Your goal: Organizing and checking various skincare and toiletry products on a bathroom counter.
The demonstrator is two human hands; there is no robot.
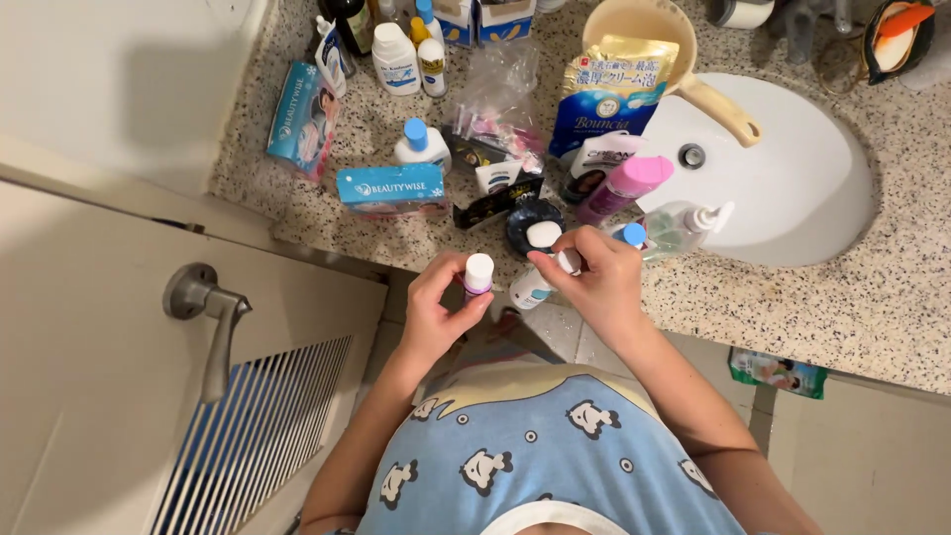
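My left hand (pixel 437 312) holds a small purple bottle with a white cap (pixel 478 273), upright, just off the counter's front edge. My right hand (pixel 592 277) is close beside it and grips a small white bottle (pixel 535 287) tilted toward the left hand, with the fingertips pinched near its top. Just beyond the fingers lies a dark round jar with a white centre (pixel 536 226) on the speckled counter (pixel 872 317).
Toiletries crowd the counter: two teal boxes (pixel 390 187), a blue-capped white bottle (pixel 421 145), a pink tube (pixel 626 184), a clear pump bottle (pixel 684 224), a blue-and-gold pouch (pixel 606 91). A white sink (pixel 792 188) with a beige ladle (pixel 693 69) sits right. A door with a grey handle (pixel 208 317) stands left.
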